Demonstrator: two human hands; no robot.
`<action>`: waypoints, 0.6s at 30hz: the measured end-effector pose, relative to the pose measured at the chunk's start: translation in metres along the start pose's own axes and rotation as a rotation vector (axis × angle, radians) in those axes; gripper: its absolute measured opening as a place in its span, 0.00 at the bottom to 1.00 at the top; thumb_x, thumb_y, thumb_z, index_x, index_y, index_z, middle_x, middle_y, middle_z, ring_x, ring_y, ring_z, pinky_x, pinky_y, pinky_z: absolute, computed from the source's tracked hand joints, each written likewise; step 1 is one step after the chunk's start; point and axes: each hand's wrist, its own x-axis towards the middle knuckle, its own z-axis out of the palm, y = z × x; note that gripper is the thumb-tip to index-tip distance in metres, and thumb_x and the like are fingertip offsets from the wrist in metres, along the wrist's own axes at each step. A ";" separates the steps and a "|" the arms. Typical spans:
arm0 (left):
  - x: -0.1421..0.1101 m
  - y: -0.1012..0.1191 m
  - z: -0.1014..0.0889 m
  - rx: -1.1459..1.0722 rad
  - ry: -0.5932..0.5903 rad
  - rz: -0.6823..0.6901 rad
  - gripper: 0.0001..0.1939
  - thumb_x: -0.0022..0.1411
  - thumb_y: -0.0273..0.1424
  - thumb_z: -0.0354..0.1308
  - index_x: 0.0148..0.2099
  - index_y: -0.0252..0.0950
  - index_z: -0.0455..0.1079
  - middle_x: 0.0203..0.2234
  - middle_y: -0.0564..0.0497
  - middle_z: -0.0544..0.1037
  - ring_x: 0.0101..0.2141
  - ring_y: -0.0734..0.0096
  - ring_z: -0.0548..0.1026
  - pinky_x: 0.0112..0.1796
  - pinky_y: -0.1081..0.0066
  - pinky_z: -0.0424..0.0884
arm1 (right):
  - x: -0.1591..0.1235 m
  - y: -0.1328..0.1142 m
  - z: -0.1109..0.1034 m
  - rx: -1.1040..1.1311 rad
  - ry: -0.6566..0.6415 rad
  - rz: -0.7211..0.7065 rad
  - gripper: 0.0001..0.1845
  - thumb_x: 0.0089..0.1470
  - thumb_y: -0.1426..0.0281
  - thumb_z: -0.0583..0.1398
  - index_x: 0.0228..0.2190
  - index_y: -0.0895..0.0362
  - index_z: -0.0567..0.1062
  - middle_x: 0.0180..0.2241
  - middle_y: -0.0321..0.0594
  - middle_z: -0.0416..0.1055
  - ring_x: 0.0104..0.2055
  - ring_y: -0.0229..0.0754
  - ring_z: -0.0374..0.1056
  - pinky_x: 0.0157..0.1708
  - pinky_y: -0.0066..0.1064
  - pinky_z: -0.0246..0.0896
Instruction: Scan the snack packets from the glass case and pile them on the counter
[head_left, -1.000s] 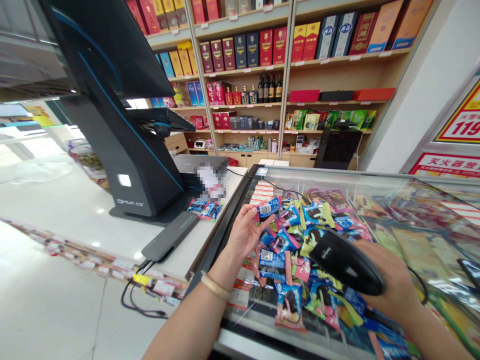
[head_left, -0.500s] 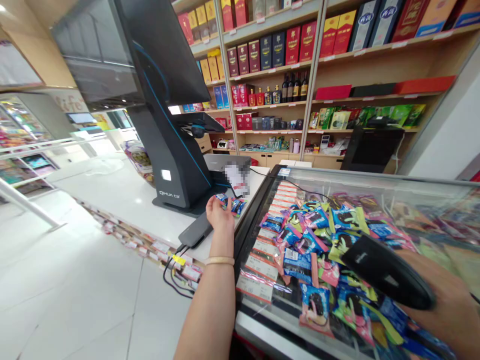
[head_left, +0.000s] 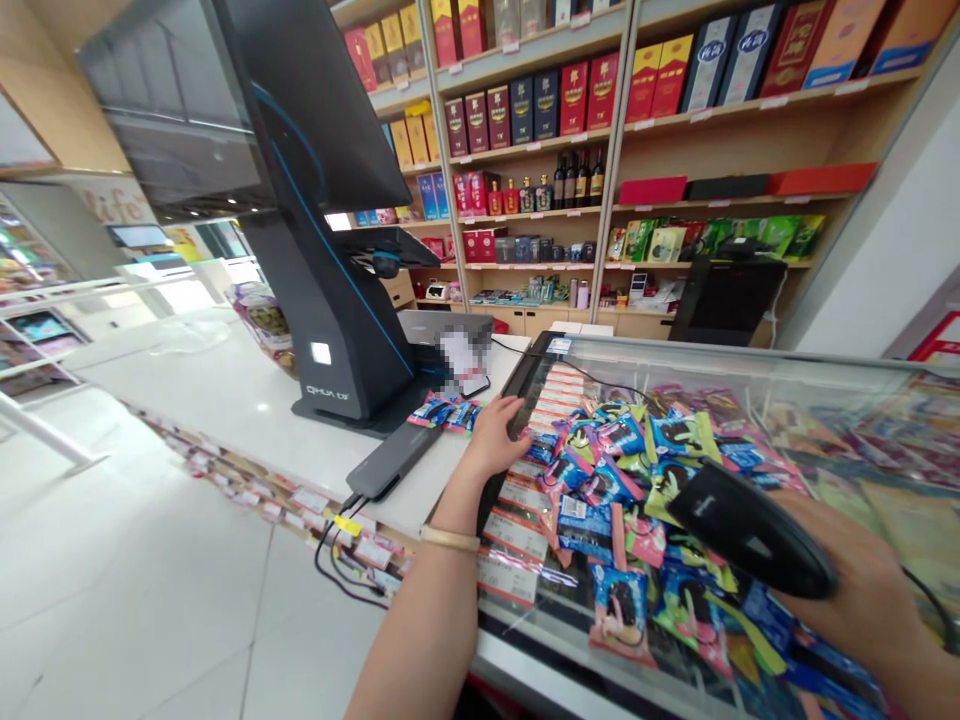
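Observation:
My left hand (head_left: 496, 438) is over the edge between the white counter and the glass case, fingers apart and nothing in it. Its fingertips are nearest to a blue snack packet (head_left: 541, 447) at the left of a loose pile; whether they touch it I cannot tell. My right hand (head_left: 847, 570) is wrapped round a black handheld barcode scanner (head_left: 754, 530), held above the pile with its head pointing left. Several more small packets (head_left: 589, 527) in blue, pink and green lie heaped on the glass. A few packets (head_left: 444, 411) rest on the white counter by the monitor stand.
A large dark monitor stand (head_left: 341, 330) rises from the white counter (head_left: 187, 370). A grey flat device (head_left: 394, 462) with cables lies before it. Price labels (head_left: 514, 540) line the left of the glass case (head_left: 825, 365). Shelves of boxes and bottles (head_left: 577, 180) stand behind.
My left hand has moved right, from the packets on the white counter to the left side of the pile, leaving those packets behind. The scanner stays in my right hand; the view has shifted slightly.

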 end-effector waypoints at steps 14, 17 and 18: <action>-0.004 0.018 0.014 0.133 -0.253 -0.177 0.29 0.48 0.34 0.74 0.52 0.38 0.71 0.55 0.39 0.77 0.64 0.42 0.68 0.64 0.45 0.59 | -0.005 0.003 0.002 0.007 -0.008 0.007 0.16 0.58 0.69 0.59 0.48 0.54 0.75 0.39 0.45 0.78 0.37 0.51 0.77 0.35 0.40 0.72; -0.006 0.020 0.014 -0.008 -0.191 -0.182 0.30 0.44 0.28 0.75 0.50 0.38 0.68 0.41 0.47 0.80 0.46 0.53 0.79 0.50 0.56 0.73 | -0.005 0.004 0.003 0.027 -0.010 0.023 0.15 0.57 0.68 0.60 0.47 0.53 0.76 0.39 0.44 0.78 0.37 0.51 0.77 0.35 0.39 0.72; -0.006 0.021 0.015 -0.063 -0.163 -0.190 0.30 0.44 0.27 0.74 0.50 0.38 0.67 0.37 0.51 0.80 0.40 0.58 0.80 0.45 0.61 0.74 | -0.005 0.003 0.003 0.035 -0.008 0.030 0.15 0.57 0.69 0.60 0.47 0.53 0.76 0.39 0.43 0.78 0.37 0.50 0.77 0.36 0.38 0.72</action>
